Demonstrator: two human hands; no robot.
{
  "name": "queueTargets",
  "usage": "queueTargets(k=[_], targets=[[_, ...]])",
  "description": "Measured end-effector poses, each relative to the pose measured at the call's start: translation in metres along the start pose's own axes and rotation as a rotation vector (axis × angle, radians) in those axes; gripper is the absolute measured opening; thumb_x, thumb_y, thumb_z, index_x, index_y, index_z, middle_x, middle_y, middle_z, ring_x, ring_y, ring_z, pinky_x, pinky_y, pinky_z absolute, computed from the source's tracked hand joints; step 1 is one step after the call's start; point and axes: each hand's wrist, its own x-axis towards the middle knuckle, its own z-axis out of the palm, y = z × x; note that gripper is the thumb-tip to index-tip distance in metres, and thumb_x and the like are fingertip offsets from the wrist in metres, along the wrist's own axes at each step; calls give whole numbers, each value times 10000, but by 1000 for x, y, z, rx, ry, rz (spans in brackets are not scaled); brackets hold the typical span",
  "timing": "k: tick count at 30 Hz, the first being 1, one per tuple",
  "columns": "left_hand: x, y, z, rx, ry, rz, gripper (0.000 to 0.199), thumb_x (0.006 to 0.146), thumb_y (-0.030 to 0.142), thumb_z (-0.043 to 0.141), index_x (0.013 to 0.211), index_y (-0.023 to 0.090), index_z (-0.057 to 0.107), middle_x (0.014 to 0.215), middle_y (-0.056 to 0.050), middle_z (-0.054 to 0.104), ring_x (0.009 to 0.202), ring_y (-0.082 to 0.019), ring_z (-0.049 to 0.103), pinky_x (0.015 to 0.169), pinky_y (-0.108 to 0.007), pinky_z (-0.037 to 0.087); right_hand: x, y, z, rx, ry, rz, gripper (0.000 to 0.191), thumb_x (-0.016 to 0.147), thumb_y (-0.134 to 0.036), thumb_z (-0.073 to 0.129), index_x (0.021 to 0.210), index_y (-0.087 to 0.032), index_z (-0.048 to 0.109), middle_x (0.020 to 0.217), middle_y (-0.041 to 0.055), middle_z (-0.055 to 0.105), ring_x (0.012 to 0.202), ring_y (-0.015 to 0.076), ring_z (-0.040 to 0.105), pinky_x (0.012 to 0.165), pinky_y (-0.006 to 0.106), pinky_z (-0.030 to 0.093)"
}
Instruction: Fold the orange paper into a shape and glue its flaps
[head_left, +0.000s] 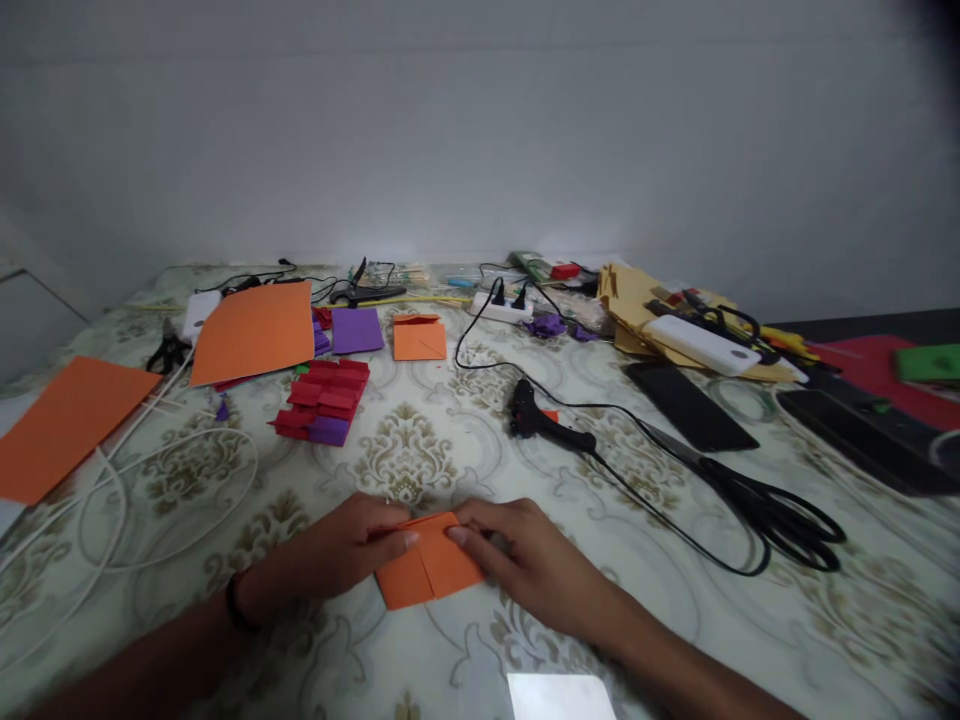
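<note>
A folded piece of orange paper [427, 575] lies low over the patterned cloth in front of me, with a seam down its middle. My left hand [360, 540] pinches its upper left edge, thumb on top. On the upper right edge my right hand [517, 555] grips the same paper, thumb across the face and fingers behind it. The fingertips behind the paper are partly hidden. Farther off stand a similar folded orange piece [420, 340], a purple paper square [358, 331] and a group of folded red pieces [322, 397].
A black glue gun [551, 425] with its cord lies right of centre, with black-handled scissors [772, 505] and a phone [691, 405] beyond. Orange sheets [255, 335] and a looped white cable [251, 470] occupy the left. A power strip [501, 307] sits near the wall.
</note>
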Motion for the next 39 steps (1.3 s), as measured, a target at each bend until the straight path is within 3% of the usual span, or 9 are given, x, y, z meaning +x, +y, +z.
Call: queueTargets(k=[8, 13, 21, 26, 33, 39], targets=[[0, 2, 1, 1, 2, -3, 412, 1022, 349, 490, 663, 198, 356, 640, 41, 402, 640, -129, 391, 607, -282, 264, 0, -2, 0, 0, 9, -3, 355, 1084, -373, 491, 799, -201, 616, 670, -39, 533, 597, 117, 478, 582, 244, 361], [-1, 2, 2, 13, -5, -2, 386, 981, 277, 527, 653, 198, 338, 621, 50, 373, 625, -123, 369, 597, -281, 254, 0, -1, -1, 10, -4, -36, 331, 1088, -346, 498, 832, -197, 646, 695, -33, 575, 617, 116, 514, 605, 240, 380], [-1, 2, 2, -9, -11, 54, 404, 1047, 338, 464, 679, 189, 388, 669, 32, 450, 676, -133, 437, 652, -276, 307, -1, -2, 0, 5, -11, -17, 341, 1095, -378, 496, 926, -185, 720, 744, -13, 645, 639, 120, 545, 617, 235, 409], [0, 7, 0, -20, -32, 39, 397, 1041, 329, 473, 681, 192, 380, 638, 46, 403, 645, -127, 398, 629, -275, 288, -1, 0, 1, 3, -14, -43, 319, 1096, -343, 500, 1026, -197, 775, 809, 8, 729, 676, 127, 603, 649, 234, 440], [-1, 5, -1, -54, -47, 60, 396, 1040, 310, 484, 675, 189, 388, 620, 56, 376, 629, -118, 376, 631, -274, 286, 0, 1, 4, -15, -42, -102, 315, 1097, -320, 501, 1006, -194, 774, 782, 7, 724, 654, 117, 600, 643, 237, 433], [0, 2, 0, -62, -53, 81, 382, 1030, 291, 500, 669, 179, 439, 626, 52, 420, 635, -114, 401, 643, -269, 301, -1, 6, 11, -75, -44, -78, 364, 1094, -359, 484, 851, -185, 692, 696, -10, 633, 607, 117, 549, 592, 246, 384]])
